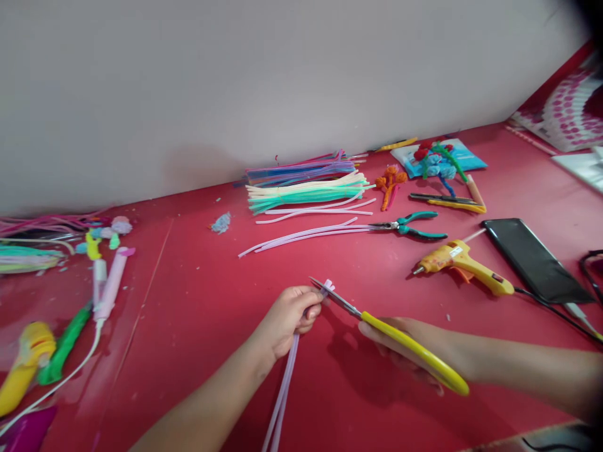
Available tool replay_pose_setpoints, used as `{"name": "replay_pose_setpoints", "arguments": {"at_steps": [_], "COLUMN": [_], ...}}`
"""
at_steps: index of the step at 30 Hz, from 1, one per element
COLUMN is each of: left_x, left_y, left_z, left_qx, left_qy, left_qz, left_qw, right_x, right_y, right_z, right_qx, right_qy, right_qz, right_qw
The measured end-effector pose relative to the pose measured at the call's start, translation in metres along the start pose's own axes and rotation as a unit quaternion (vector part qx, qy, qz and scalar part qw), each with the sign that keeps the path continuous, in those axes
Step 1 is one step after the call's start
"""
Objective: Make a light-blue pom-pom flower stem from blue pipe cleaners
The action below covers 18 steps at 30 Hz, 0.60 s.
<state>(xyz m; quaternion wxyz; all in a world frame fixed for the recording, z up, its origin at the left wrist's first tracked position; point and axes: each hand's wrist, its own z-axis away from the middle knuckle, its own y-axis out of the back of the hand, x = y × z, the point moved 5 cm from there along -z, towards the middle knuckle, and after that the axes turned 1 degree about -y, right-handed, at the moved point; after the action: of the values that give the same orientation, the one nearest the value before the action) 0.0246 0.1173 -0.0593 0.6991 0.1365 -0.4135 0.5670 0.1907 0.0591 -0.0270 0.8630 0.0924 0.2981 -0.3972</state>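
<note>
My left hand [294, 317] is closed around a few lilac pipe cleaners [283, 395], whose long ends hang down toward the bottom of the view. Their short tips poke out above my fingers. My right hand [405, 348] grips yellow-handled scissors [400, 342], and the blades lie at the pipe cleaner tips just beyond my left fingers. Whether the blades are parted there is hard to make out. Farther back, teal-handled pliers [405, 226] lie with their jaws at the ends of more lilac pipe cleaners [306, 235].
Bundles of pipe cleaners [306, 193] lie along the wall. To the right are a yellow glue gun [464, 263], a black phone [534, 257] and pipe cleaner flowers [390, 182]. On the left are a pink corded tool [110, 285] and another yellow tool [28, 361]. Cords cross both sides of the red table [188, 314].
</note>
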Motion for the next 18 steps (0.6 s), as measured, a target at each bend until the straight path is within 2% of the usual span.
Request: {"name": "replay_pose_setpoints", "arguments": {"at_steps": [5,8,13,18], "left_x": [-0.003,-0.004,-0.005,-0.008], "left_y": [0.0,0.002,0.003,0.004], "left_z": [-0.002,-0.003,-0.004,-0.005], "left_qx": [-0.001,0.002,0.0,-0.006], "left_qy": [0.002,0.003,-0.004,-0.003], "left_qz": [0.015,0.022,0.03,0.033], "left_qw": [1.0,1.0,1.0,0.999], "right_x": [-0.013,-0.014,-0.019,-0.023], "right_y": [-0.003,-0.001,-0.002,-0.001], "right_z": [0.004,0.005,0.007,0.01], "right_qx": [0.021,0.05,0.043,0.079], "right_qy": [0.031,0.009,0.0,-0.013], "right_qz": [0.034,0.045,0.06,0.054], "right_qw": [0.999,0.998,0.997,0.995]}}
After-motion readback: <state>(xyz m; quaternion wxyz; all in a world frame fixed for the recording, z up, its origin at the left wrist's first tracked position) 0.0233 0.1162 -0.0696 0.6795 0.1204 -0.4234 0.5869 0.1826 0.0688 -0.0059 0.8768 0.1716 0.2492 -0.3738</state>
